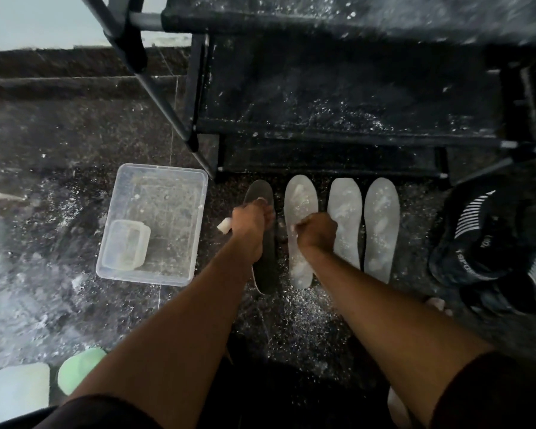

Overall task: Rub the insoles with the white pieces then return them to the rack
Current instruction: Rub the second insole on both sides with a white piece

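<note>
Several insoles lie side by side on the dark floor in front of the black rack. The leftmost insole is dark; the other three are coated white. My left hand grips the dark insole and also holds a white piece that sticks out at its left side. My right hand is curled in a fist over the second insole, with a bit of white showing at its fingers.
A clear plastic tub with a smaller container inside sits left of the insoles. Black sports shoes lie at the right. White powder is scattered over the floor and rack shelves. A green object is at the lower left.
</note>
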`<state>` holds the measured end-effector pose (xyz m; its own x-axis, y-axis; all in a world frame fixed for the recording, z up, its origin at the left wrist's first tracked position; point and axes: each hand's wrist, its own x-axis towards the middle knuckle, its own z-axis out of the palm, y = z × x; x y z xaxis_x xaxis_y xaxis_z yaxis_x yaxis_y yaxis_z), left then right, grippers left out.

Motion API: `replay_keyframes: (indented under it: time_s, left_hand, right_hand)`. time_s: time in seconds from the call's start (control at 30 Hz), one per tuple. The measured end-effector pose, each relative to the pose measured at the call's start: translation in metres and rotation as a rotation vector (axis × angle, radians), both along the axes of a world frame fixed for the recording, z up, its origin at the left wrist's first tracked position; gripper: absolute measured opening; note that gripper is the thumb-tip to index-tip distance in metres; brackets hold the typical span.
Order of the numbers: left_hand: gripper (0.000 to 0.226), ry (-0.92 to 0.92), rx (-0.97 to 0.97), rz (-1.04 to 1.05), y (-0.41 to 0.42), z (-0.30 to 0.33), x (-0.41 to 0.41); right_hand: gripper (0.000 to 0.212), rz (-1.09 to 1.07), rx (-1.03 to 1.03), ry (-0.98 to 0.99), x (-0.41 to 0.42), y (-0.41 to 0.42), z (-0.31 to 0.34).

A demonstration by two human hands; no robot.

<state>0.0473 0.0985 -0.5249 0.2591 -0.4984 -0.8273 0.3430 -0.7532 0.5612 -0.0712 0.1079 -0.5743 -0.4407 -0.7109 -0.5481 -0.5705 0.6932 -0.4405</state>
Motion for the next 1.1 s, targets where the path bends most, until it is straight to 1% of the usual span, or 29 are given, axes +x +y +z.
replay_keyframes:
  time_s: [0.07, 0.17, 0.23, 0.27, 0.33, 0.4, 0.47, 0.57, 0.67, 0.73, 0.93, 1.03, 1.1]
  left_hand:
    - [0.022, 0.039, 0.018, -0.054, -0.003, -0.002, -0.013]
    - [0.027, -0.020, 0.040, -0.113, -0.003, -0.016, -0.026]
    - [0.042, -0.044, 0.040, -0.180, 0.000, -0.023, -0.030]
    - [0.046, -0.047, 0.040, -0.201, 0.001, -0.027, -0.032]
    - [0.056, -0.071, 0.072, -0.184, 0.002, -0.031, -0.035]
    - [0.068, -0.086, 0.082, -0.156, 0.001, -0.040, -0.038]
    - [0.072, -0.058, 0.096, -0.152, 0.003, -0.042, -0.039]
    - [0.060, -0.061, 0.119, -0.147, 0.006, -0.042, -0.040]
    - [0.059, -0.065, 0.132, -0.146, 0.004, -0.052, -0.042]
    - [0.056, -0.057, 0.118, -0.164, 0.003, -0.051, -0.043]
    - [0.042, -0.044, 0.091, -0.190, 0.003, -0.047, -0.042]
    - [0.035, -0.037, 0.122, -0.162, 0.005, -0.044, -0.039]
    - [0.034, -0.039, 0.126, -0.131, 0.006, -0.040, -0.036]
  right_hand:
    - [0.023, -0.045, -0.012, 0.019, -0.021, -0.001, 0.003]
    - [0.028, -0.091, 0.002, 0.035, -0.047, -0.004, 0.000]
    - [0.036, -0.084, 0.053, 0.029, -0.057, -0.007, -0.004]
    - [0.040, -0.089, 0.086, 0.016, -0.060, -0.008, -0.004]
    - [0.045, -0.098, 0.137, -0.018, -0.061, -0.009, -0.008]
    - [0.042, -0.090, 0.155, -0.030, -0.057, -0.008, -0.009]
    - [0.036, -0.072, 0.140, -0.014, -0.053, -0.007, -0.007]
    - [0.031, -0.072, 0.120, -0.016, -0.052, -0.008, -0.009]
    - [0.031, -0.093, 0.131, -0.029, -0.055, -0.014, -0.009]
    - [0.033, -0.093, 0.151, -0.063, -0.057, -0.016, -0.009]
    - [0.032, -0.122, 0.211, -0.173, -0.058, -0.016, -0.008]
    - [0.032, -0.135, 0.223, -0.196, -0.058, -0.015, -0.009]
    - [0.027, -0.142, 0.227, -0.229, -0.059, -0.013, -0.008]
